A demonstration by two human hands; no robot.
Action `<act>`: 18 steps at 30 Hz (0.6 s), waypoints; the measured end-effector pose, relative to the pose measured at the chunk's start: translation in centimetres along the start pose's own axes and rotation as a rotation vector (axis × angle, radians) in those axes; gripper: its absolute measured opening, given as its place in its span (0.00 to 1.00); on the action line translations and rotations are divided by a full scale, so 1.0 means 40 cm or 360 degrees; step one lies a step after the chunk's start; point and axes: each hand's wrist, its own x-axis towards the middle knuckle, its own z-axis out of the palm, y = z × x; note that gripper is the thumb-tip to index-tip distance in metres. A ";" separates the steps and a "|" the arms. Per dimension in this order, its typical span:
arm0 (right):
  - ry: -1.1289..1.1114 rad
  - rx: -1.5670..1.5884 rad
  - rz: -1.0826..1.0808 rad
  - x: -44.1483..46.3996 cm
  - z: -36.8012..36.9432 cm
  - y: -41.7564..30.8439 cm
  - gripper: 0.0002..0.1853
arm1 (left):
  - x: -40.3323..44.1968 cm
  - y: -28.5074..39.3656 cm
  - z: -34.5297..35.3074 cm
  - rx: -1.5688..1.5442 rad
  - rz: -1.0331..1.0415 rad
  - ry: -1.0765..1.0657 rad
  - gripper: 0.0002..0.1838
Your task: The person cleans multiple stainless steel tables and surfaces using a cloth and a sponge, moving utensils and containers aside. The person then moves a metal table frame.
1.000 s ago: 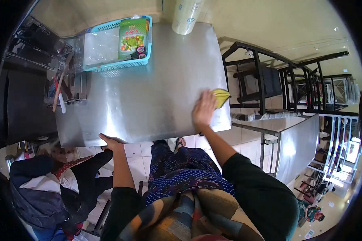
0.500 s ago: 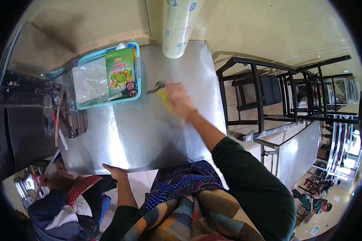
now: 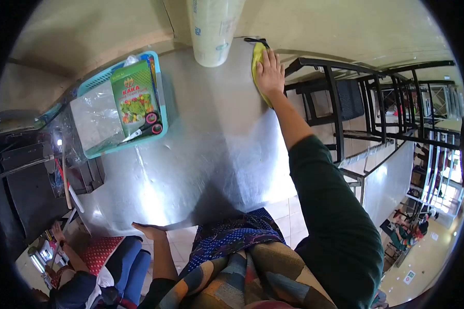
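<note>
My right hand [image 3: 271, 74] lies flat, fingers extended, on a yellow cloth [image 3: 258, 57] with a dark strip at its far end. The cloth sits along the far right edge of a shiny metal table [image 3: 206, 139], partly covered by the hand. At the table's near left edge rests my left hand [image 3: 152, 232], its fingers stretched out along the rim and no object visible in it.
On the table's left stands a turquoise basket [image 3: 162, 110] holding a green packet [image 3: 133, 95], a clear plastic bag [image 3: 95, 113] and scissors [image 3: 148, 125]. A plastic roll [image 3: 214, 36] stands at the back. Black-framed stools [image 3: 335, 98] are right; another person [image 3: 98, 273] is lower left.
My right hand has swept the yellow cloth away and to the right, from mid-table to the far right edge. My left hand stays at the near edge. The view has shifted slightly.
</note>
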 end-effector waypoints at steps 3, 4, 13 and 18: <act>-0.0059 0.0078 -0.0074 -0.219 -0.094 0.053 0.30 | 0.015 -0.009 -0.020 -0.0002 -0.0035 0.0120 0.46; -0.0082 0.0144 -0.0033 -0.304 -0.124 0.075 0.29 | 0.002 0.000 -0.009 0.0063 -0.0050 0.0203 0.45; -0.0080 -0.0001 0.0238 -0.974 -0.326 0.136 0.30 | 0.004 -0.025 -0.005 -0.0004 -0.0105 0.0360 0.46; -0.0566 0.0387 -0.0379 -1.119 -0.250 -0.177 0.30 | 0.001 -0.006 -0.015 0.0139 -0.0197 0.0627 0.58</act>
